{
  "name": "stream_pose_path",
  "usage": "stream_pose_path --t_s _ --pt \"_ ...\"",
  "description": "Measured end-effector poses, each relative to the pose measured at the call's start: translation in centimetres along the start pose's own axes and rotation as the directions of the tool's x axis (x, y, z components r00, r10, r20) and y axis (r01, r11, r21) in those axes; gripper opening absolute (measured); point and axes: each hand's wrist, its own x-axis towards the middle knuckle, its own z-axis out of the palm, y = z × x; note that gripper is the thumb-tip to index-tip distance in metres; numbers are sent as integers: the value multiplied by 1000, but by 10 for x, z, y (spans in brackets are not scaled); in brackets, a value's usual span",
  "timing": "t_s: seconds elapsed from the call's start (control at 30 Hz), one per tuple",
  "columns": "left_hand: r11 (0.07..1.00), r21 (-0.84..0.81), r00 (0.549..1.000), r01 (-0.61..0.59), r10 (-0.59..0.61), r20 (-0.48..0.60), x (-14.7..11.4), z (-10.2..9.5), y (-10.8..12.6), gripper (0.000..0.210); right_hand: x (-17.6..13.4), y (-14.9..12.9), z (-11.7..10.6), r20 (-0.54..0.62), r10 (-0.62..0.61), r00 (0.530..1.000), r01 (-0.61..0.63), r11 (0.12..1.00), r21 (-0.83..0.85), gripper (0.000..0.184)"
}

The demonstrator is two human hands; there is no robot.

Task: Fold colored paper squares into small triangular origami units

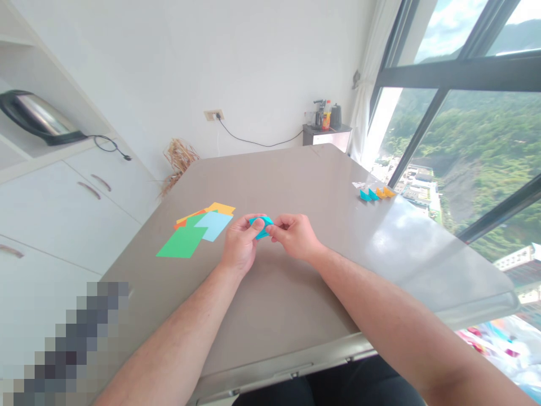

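A small piece of folded blue paper (264, 230) is held between my two hands, above the middle of the table. My left hand (242, 241) pinches it from the left, with the thumb lying on top. From the other side my right hand (295, 234) grips its right edge between thumb and fingers. The inner folds are partly covered by my fingers. To the left of my hands lie loose paper sheets: a green sheet (181, 242), a light blue sheet (214, 225) and a yellow sheet (222, 208), overlapping one another.
On the grey-brown table (270, 293), blue folded paper boats (368, 195) and orange folded paper boats (384, 193) stand in a row near the window edge. A low cabinet (327, 135) with bottles stands behind. Dried stalks (180, 158) rise beyond the left edge.
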Motion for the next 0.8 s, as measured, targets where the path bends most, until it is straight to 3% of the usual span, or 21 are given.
stream_pose_path --t_s 0.1,0.37,0.63,0.8 --pt "999 19 998 43 -44 50 0 -3 -3 25 1 1 1 -7 2 1000 -2 1000 27 25" --pt "996 80 997 50 -54 53 1 -7 -2 23 2 -1 1 -52 53 997 -50 997 62 19" --pt "988 154 1000 -20 23 -13 3 -7 -3 21 2 -1 2 -68 7 998 -6 1000 16 20" --pt "989 143 999 -39 40 -7 3 -6 -2 21 -1 -2 3 -118 -30 993 39 997 70 18"
